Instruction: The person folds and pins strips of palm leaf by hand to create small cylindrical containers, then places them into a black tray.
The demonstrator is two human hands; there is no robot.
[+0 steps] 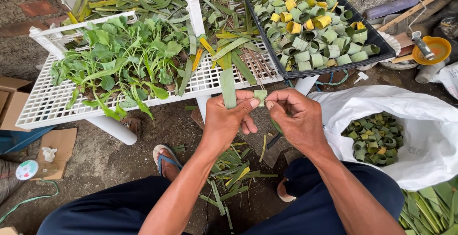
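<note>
I see both hands raised in front of the white slatted table (43, 106), working one green leaf strip (228, 88). My left hand (228, 120) pinches the strip between thumb and forefinger, its long end standing up over the table edge. My right hand (296, 118) pinches the strip's folded tip (260, 95) just beside the left thumb, fingers pressed together on it. The strip looks light, thin and pliable, stiff along its length yet likely to crease or split if bent hard, so I judge the best hold is close to the fold, flat across its width. Finished leaf rings fill the black tray (381, 41) and the white sack (429, 120). Leafy greens (124, 58) lie on the table.
</note>
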